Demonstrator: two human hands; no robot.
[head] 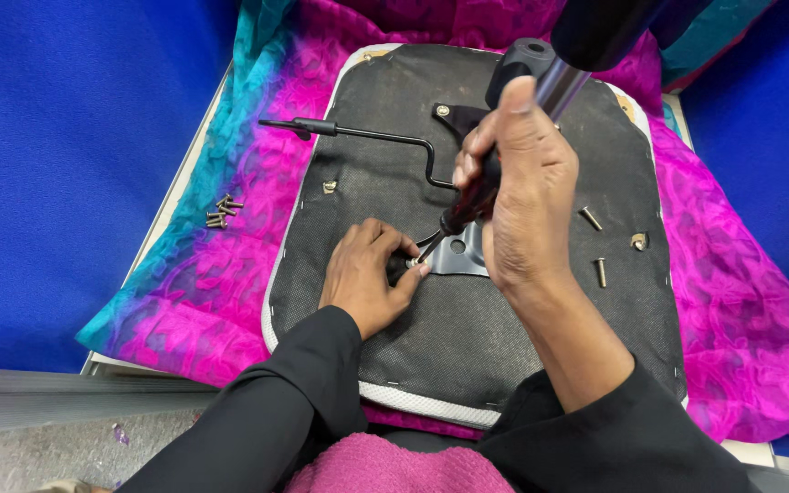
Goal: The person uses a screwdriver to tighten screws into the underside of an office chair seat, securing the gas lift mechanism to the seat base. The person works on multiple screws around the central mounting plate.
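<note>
Gripping a screwdriver, right hand tips it toward left hand.

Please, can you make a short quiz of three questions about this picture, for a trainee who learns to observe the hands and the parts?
1. True or false: the right hand holds a screwdriver.
2. Where does the left hand rest? A) on the screw pile B) at the screwdriver tip, beside the metal plate C) on the lever
3. How many loose screws lie on the seat base to the right of the right hand?

Key: 1 true. 2 B. 3 two; a small bracket-like piece lies near them.
</note>
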